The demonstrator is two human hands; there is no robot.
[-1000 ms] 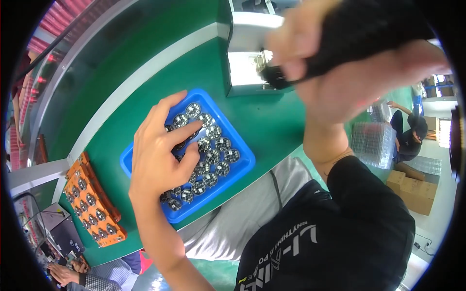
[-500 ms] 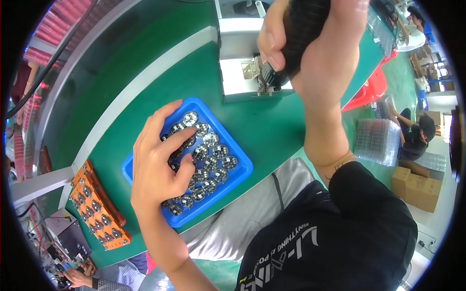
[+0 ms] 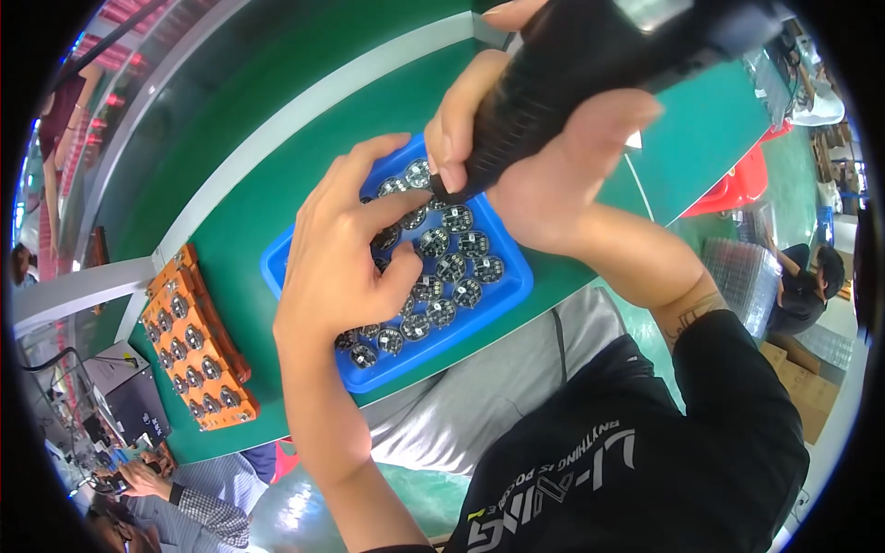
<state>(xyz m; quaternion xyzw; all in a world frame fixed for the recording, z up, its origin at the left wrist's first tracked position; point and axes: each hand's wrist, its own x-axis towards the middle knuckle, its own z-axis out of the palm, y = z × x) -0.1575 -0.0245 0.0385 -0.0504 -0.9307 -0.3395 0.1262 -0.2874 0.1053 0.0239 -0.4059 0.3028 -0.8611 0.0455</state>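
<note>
Gripped in my right hand point(image 3: 562, 175) is a black electric screwdriver point(image 3: 553, 83) with a ribbed handle. Its lower end points down at the far right part of a blue plastic tray point(image 3: 502, 286). Inside the tray lie several small round circuit boards point(image 3: 451, 268) with shiny silver and black parts. Over the tray's left side spreads my left hand point(image 3: 346, 249), thumb and fingers apart. Its index fingertip reaches a round board close to the screwdriver's end. The tool and my fingers hide that contact.
An orange fixture point(image 3: 198, 359) holding rows of similar round pieces sits on the green table point(image 3: 249, 267) to the left. A pale raised rail point(image 3: 304, 111) curves behind the tray. Co-workers sit at both sides. A red container point(image 3: 733, 184) stands beyond the table at the right.
My right hand has brought the screwdriver from the metal device at the back over to the tray. My left hand stays spread over the boards. The whole view has shifted.
</note>
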